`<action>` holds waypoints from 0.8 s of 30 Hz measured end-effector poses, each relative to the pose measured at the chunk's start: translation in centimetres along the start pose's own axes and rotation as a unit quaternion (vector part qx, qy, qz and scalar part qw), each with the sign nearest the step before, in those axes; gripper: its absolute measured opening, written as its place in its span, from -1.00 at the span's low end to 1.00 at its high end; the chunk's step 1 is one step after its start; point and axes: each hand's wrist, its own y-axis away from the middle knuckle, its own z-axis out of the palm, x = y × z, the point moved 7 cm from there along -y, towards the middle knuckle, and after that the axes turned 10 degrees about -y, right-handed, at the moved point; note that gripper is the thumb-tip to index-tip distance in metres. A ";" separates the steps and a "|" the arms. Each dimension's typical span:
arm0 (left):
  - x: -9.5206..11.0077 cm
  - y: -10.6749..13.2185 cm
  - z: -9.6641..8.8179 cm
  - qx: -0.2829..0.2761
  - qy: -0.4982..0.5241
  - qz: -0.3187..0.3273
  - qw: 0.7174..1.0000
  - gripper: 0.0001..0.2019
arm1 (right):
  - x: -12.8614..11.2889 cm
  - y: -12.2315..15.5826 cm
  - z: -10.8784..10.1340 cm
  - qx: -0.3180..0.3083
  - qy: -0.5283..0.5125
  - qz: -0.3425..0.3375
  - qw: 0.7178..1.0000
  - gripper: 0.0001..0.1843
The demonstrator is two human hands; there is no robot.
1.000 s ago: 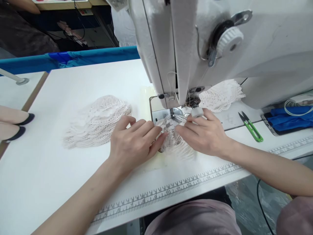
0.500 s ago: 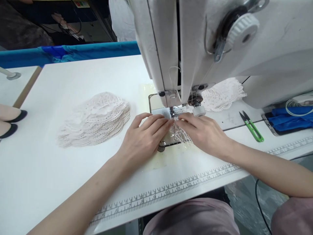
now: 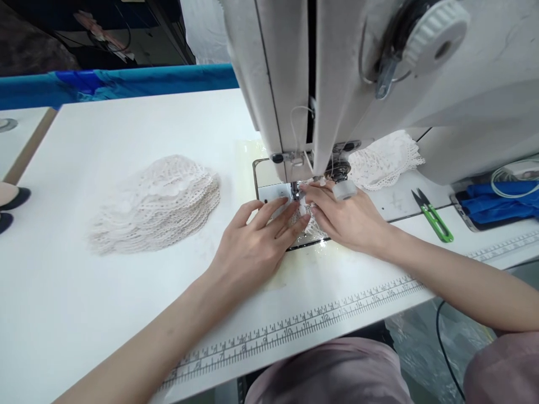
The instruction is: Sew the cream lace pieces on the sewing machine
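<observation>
A white sewing machine [image 3: 370, 73] fills the upper right. Under its presser foot [image 3: 296, 193] lies a small pale lace piece [image 3: 315, 229], mostly hidden by my hands. My left hand [image 3: 256, 244] rests flat on the lace and the metal needle plate [image 3: 269, 193], fingers stretched toward the foot. My right hand [image 3: 343, 216] lies on the lace just right of the foot, its fingertips pinching the lace edge at the needle.
A stack of pale lace pieces [image 3: 155, 205] lies to the left on the white table [image 3: 105, 297]. More lace [image 3: 385, 160] sits behind the machine. Green thread snips [image 3: 432, 221] and a blue cloth [image 3: 501, 202] lie at right. A printed ruler [image 3: 303, 328] runs along the front edge.
Both hands have slid the lace piece forward, up to the presser foot. The view has shifted slightly closer to the machine.
</observation>
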 end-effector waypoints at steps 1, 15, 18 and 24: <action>0.2 -0.1 0.0 -0.003 -0.006 -0.005 1.000 -0.65 | 0.0 -0.1 0.0 0.003 -0.002 0.000 1.000 -0.65; 1.8 -0.6 -0.9 0.003 -0.074 -0.006 0.997 -0.68 | 0.4 -0.2 0.3 -0.020 -0.044 0.018 0.999 -0.68; 1.8 -0.7 -1.0 0.007 -0.082 -0.002 0.997 -0.68 | 0.5 -0.2 0.5 -0.019 -0.045 0.011 0.999 -0.71; 1.9 -0.6 -1.5 0.028 -0.091 0.002 0.995 -0.66 | -0.1 0.2 -0.3 0.032 -0.048 -0.048 0.997 -0.72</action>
